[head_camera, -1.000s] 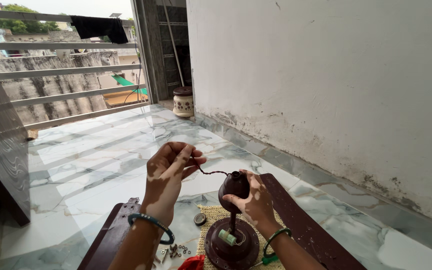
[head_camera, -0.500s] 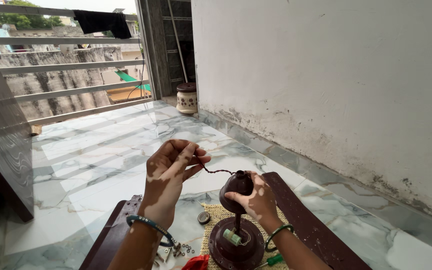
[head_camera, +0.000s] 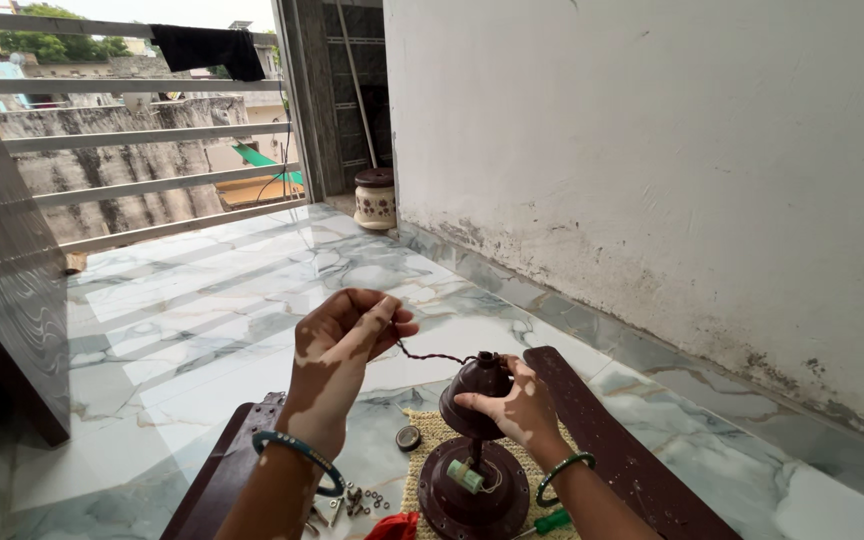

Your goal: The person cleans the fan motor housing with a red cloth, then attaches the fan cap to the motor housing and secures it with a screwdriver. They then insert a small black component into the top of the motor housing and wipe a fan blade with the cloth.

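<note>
My left hand [head_camera: 342, 360] is raised over the floor and pinches the end of a twisted dark wire [head_camera: 432, 355]. The wire runs down into the top of a brown bell-shaped cup [head_camera: 472, 385]. My right hand [head_camera: 517, 405] grips that cup from the right side. The cup sits on a rod above a round brown motor body [head_camera: 472, 490] with a small green part on it. The motor body rests on a woven mat [head_camera: 422, 470]. Both wrists wear green bangles.
Long brown blades [head_camera: 612, 440] lie either side of the mat on the marble floor. Several small screws [head_camera: 357, 497], a round cap [head_camera: 408, 437] and a green-handled screwdriver [head_camera: 552, 521] lie nearby. A white wall stands right, a railing and a jar [head_camera: 375, 198] behind.
My left hand has pulled the wire slightly up and left, drawing it tauter from the cup. The right hand stays on the cup. The view has shifted a little.
</note>
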